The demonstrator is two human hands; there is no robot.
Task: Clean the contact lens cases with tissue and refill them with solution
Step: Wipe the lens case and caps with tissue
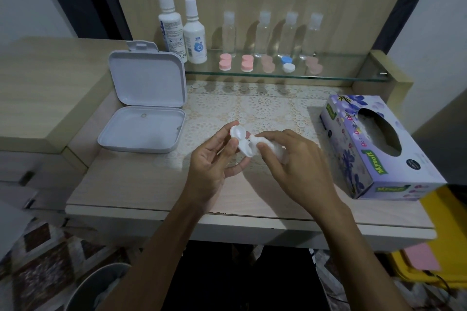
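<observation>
Right hand [298, 164] fingers curled, pinching tissue [274, 150]; left hand [212, 161] thumb, fingertips gripping white lens case [242, 142].

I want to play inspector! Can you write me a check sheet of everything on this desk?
Surface: pale wooden desk with a white lace mat.
Job's things: open white twin-cup lens case; crumpled white tissue; purple flowered tissue box; two white solution bottles.
Clutter: open grey hinged plastic box; four clear bottles and capped lens cases on the glass shelf.
Hands: left hand holds the case; right hand fingers press tissue into a cup.
Cables: nothing seen.
Surroundings: grey bin, yellow container.
</observation>
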